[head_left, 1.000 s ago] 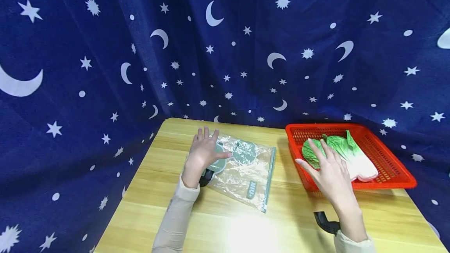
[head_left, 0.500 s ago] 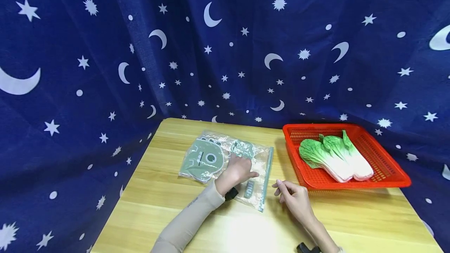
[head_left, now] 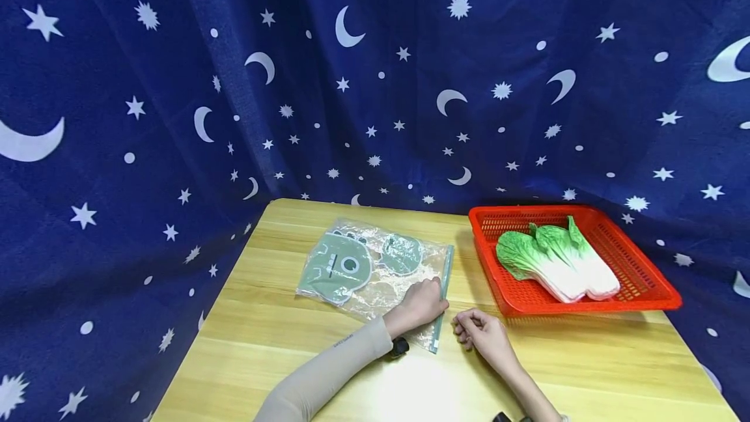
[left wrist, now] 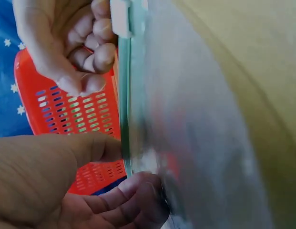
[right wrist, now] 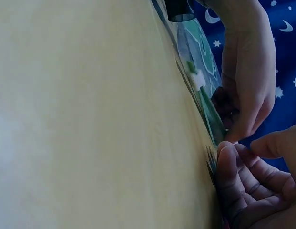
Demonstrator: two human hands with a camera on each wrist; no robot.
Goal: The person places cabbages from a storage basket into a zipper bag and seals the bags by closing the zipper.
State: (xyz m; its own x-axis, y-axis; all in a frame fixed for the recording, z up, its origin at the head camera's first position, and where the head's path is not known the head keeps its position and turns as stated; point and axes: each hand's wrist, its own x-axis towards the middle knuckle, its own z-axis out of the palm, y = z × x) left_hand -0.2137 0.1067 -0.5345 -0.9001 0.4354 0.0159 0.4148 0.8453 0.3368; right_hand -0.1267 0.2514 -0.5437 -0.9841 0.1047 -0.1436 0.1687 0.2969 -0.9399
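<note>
Since a second ago, the left hand (head_left: pixel 418 305) has moved from the printed end of the clear plastic bag (head_left: pixel 375 295) to its green zip strip (head_left: pixel 447 273), which it pinches between thumb and fingers, while the right hand (head_left: pixel 485 336) has come from over the red basket (head_left: pixel 592 307) to just beside that strip, its fingers loosely curled around nothing visible. The bag lies on the wooden table (head_left: pixel 234 344), left of the basket, in which leafy cabbages (head_left: pixel 565 262) lie side by side.
</note>
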